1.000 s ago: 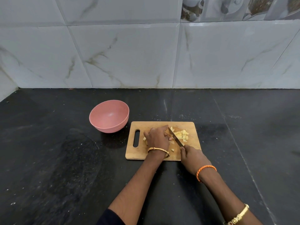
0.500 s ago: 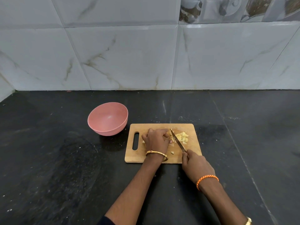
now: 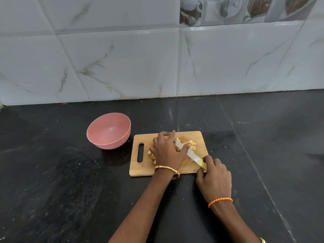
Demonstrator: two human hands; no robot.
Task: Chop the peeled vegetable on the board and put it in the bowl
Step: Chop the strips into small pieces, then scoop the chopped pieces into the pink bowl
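While the left hand (image 3: 167,151) lies spread over the pieces (image 3: 191,145) with its thumb on the knife (image 3: 190,153) gripped by the right hand (image 3: 213,179), a slip could nick it.

Left hand (image 3: 167,151) over chopped vegetable (image 3: 191,145), right hand (image 3: 213,179) gripping knife (image 3: 190,154), wooden board (image 3: 140,168)

Left hand (image 3: 167,151) hides part of the pieces (image 3: 191,145) and knife (image 3: 190,154) tip; both forearms cut off at near edge.
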